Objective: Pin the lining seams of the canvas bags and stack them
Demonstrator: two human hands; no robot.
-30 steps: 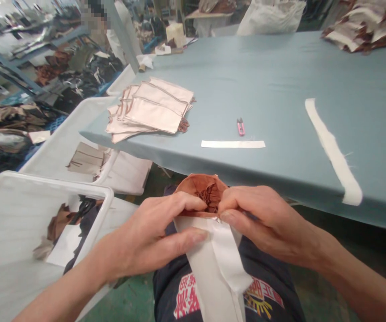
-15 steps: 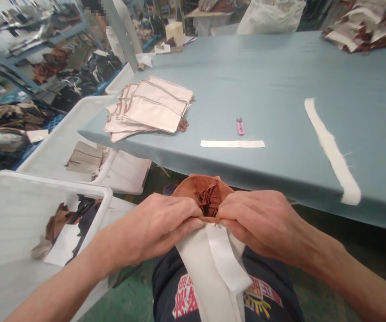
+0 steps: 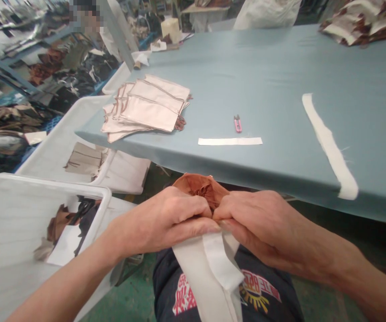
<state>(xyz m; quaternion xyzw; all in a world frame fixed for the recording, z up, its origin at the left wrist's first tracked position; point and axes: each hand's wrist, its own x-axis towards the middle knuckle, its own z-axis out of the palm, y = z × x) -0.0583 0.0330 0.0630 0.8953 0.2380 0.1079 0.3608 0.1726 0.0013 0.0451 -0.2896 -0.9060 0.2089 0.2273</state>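
Note:
Close to my body, both hands grip the edge of a brown and cream fabric piece (image 3: 193, 264) that looks like a small bag. My left hand (image 3: 166, 219) is closed on its edge, thumb on the near side. Right against it, my right hand (image 3: 260, 223) pinches the same edge with bent fingers. Beyond the knuckles shows the brown part (image 3: 191, 182), with gathered brown cloth inside. The cream cloth hangs down over a dark printed garment, and a white strip (image 3: 221, 264) lies along it. My fingers hide the gripped edge itself.
On the blue-grey table (image 3: 253, 80) lie a stack of cream pieces (image 3: 152, 103), pink thread snips (image 3: 237, 124), a short white strip (image 3: 229, 141) and a longer one (image 3: 330, 147). White bins (image 3: 105, 197) stand at the left. A person (image 3: 115, 31) is behind them.
My hands have come together along the fabric's edge, and the left fingers now cover more of it. The whole view has shifted slightly.

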